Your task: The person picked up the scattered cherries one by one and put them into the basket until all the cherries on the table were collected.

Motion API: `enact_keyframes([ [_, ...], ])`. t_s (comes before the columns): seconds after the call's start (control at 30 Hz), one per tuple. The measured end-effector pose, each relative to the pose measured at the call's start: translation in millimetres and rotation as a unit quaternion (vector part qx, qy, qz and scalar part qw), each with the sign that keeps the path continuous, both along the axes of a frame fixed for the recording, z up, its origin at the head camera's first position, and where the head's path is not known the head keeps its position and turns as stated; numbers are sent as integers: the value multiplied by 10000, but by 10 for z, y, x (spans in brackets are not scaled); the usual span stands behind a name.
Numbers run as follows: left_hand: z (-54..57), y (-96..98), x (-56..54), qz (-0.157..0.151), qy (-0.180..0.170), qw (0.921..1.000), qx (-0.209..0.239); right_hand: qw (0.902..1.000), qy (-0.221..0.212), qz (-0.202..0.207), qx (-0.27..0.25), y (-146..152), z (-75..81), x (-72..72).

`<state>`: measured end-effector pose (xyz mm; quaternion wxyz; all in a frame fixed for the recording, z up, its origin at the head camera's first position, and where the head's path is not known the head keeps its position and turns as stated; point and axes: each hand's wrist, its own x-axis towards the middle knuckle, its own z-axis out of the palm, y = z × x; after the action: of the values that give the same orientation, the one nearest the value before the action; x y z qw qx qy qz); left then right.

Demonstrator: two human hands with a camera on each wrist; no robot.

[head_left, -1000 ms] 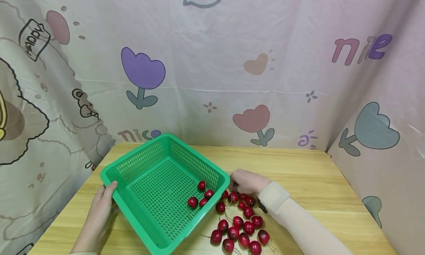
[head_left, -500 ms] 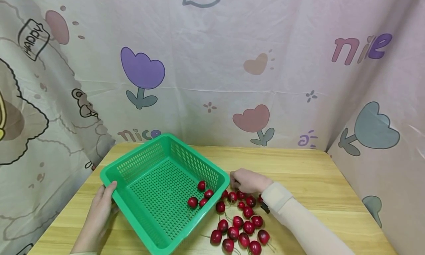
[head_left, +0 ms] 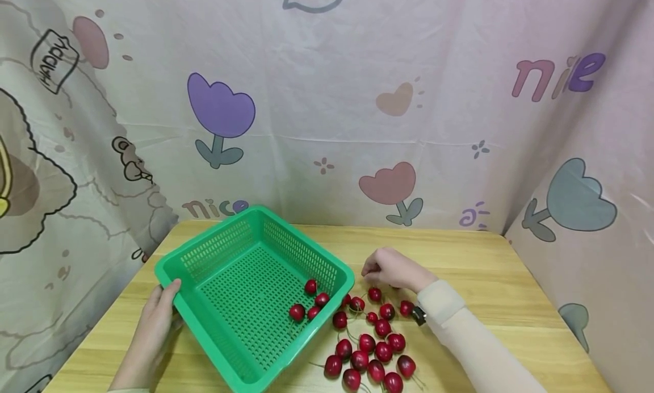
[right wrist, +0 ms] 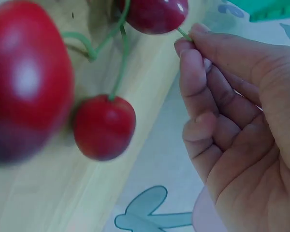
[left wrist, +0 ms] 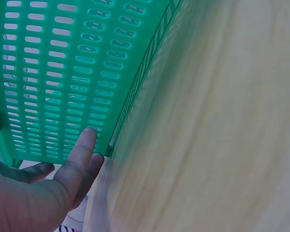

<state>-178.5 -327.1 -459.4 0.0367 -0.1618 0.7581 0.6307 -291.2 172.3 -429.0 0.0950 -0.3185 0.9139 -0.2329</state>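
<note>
My left hand [head_left: 155, 313] grips the near-left rim of a green plastic basket [head_left: 212, 339], thumb over the edge. In the left wrist view its fingers [left wrist: 79, 162] lie against the slotted outer wall. Several red cherries with green stems sit in the basket's right corner, one of them a dark red cherry [head_left: 297, 312]. Right of the basket my right hand [head_left: 395, 268] hovers at the back of a loose group of cherries [head_left: 359, 360]. In the right wrist view its thumb and forefinger pinch the green stem [right wrist: 184, 34] of a cherry [right wrist: 157, 14]. Which cherry this is in the head view I cannot tell.
The pale wooden table [head_left: 490, 296] carries everything. A printed cloth [head_left: 317, 86] hangs along its back and sides. A small black device [head_left: 419, 315] sits at the right wrist, close to a cherry [head_left: 406, 308].
My right hand has lifted away from the basket's corner, back and to the right, uncovering more of the cherries below it. The left hand and basket stay in place.
</note>
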Motion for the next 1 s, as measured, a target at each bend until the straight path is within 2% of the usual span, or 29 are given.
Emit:
enact_keyframes([
  [0.27, -2, 10, 6, -28, -57, 10000, -19, 9989, -269, -243, -282, 135, 48, 39],
  [0.5, 4, 16, 8, -23, -74, 10000, -48, 9983, -58, -488, -297, 155, 76, 72],
  [1.0, 44, 29, -9, -44, -134, 9999, -17, 9975, 8, -426, -569, 184, 184, 87],
])
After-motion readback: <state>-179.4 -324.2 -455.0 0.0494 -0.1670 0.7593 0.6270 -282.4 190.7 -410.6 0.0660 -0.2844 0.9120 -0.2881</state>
